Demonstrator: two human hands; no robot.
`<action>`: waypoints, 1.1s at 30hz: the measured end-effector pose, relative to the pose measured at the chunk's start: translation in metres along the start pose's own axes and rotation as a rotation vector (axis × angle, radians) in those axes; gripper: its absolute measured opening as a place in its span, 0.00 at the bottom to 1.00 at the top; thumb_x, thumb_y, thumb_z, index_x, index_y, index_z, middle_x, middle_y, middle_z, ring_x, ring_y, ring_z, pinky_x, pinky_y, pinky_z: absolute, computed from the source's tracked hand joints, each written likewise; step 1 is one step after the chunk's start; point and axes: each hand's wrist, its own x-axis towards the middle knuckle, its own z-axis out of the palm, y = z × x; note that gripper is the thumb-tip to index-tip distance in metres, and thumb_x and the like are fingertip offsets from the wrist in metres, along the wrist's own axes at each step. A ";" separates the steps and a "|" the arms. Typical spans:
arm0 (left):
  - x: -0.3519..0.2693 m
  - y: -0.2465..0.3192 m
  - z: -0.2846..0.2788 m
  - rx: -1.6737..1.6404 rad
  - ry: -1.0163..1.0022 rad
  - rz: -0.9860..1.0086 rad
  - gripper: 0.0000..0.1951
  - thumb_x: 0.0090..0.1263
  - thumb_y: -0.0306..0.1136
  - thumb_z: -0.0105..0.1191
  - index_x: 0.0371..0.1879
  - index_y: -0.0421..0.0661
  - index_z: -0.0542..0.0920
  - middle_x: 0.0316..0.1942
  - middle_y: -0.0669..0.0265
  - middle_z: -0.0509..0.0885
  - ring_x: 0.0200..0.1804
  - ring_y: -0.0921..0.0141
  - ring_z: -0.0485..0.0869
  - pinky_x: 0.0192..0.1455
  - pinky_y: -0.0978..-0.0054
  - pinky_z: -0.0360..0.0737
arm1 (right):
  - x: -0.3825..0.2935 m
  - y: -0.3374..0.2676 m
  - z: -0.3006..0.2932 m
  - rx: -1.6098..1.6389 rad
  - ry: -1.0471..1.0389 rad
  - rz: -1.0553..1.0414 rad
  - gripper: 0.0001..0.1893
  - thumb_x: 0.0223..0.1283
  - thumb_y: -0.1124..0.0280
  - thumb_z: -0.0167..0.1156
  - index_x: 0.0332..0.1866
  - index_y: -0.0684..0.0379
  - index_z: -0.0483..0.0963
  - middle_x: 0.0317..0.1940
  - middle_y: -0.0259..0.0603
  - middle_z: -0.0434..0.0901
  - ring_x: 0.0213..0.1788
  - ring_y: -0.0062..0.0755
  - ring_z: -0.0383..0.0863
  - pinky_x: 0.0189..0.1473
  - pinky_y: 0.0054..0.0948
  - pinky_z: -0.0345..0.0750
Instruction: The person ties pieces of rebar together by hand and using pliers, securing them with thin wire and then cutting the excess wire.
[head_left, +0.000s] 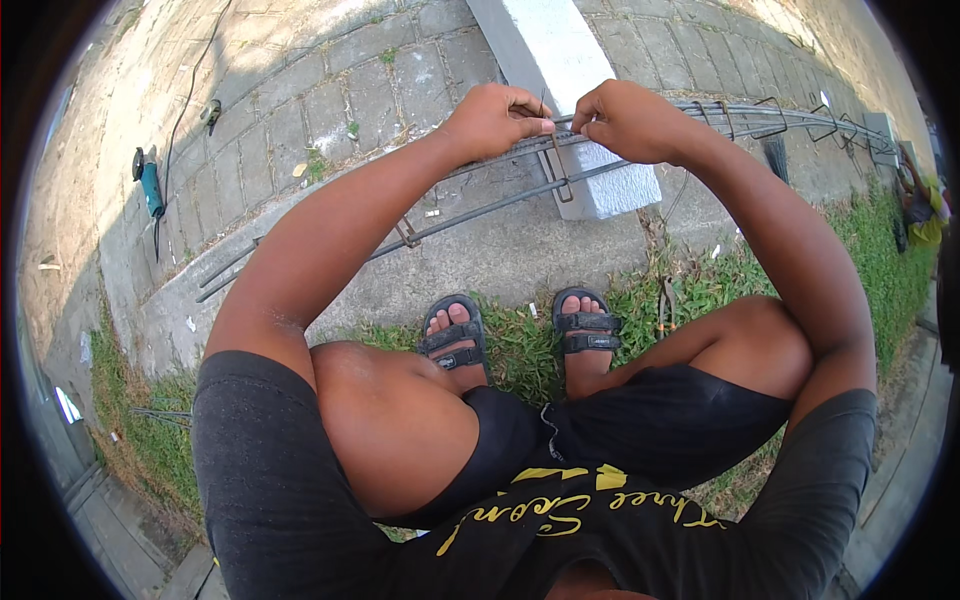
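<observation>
A long cage of steel reinforcing bars with bent-wire stirrups crosses in front of me, propped on a white-painted block. My left hand is at the upper bars beside a rusty stirrup, its thumb and fingers pinching a thin tie wire that sticks up. Just to its right, my right hand has its fingertips pinched together at the same joint, on the wire. Its fingers partly hide the joint. More stirrups ring the bars farther right.
Pliers with orange handles lie on grass by my right foot. A teal angle grinder and black cable lie on the paving at left. A bundle of thin wires lies beyond the bars. Another person is at far right, near a grey block.
</observation>
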 end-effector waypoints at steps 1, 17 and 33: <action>0.000 0.002 0.001 0.008 0.000 -0.026 0.16 0.70 0.38 0.68 0.50 0.40 0.87 0.44 0.59 0.91 0.49 0.69 0.89 0.55 0.71 0.83 | -0.002 -0.002 0.001 -0.011 0.005 -0.003 0.12 0.63 0.72 0.58 0.46 0.65 0.85 0.37 0.54 0.88 0.42 0.48 0.88 0.50 0.40 0.81; 0.003 -0.002 0.001 -0.179 -0.087 -0.053 0.11 0.77 0.34 0.59 0.49 0.39 0.83 0.45 0.64 0.87 0.49 0.76 0.84 0.58 0.74 0.81 | -0.001 0.002 -0.004 -0.029 -0.042 0.011 0.12 0.62 0.74 0.60 0.45 0.67 0.85 0.37 0.52 0.88 0.42 0.43 0.88 0.51 0.38 0.81; 0.005 -0.002 -0.006 -0.015 -0.047 -0.050 0.18 0.69 0.41 0.68 0.55 0.46 0.88 0.45 0.64 0.90 0.49 0.71 0.85 0.56 0.71 0.80 | 0.000 -0.003 -0.009 -0.036 -0.039 -0.014 0.12 0.57 0.75 0.57 0.42 0.64 0.85 0.37 0.55 0.87 0.45 0.52 0.88 0.52 0.44 0.82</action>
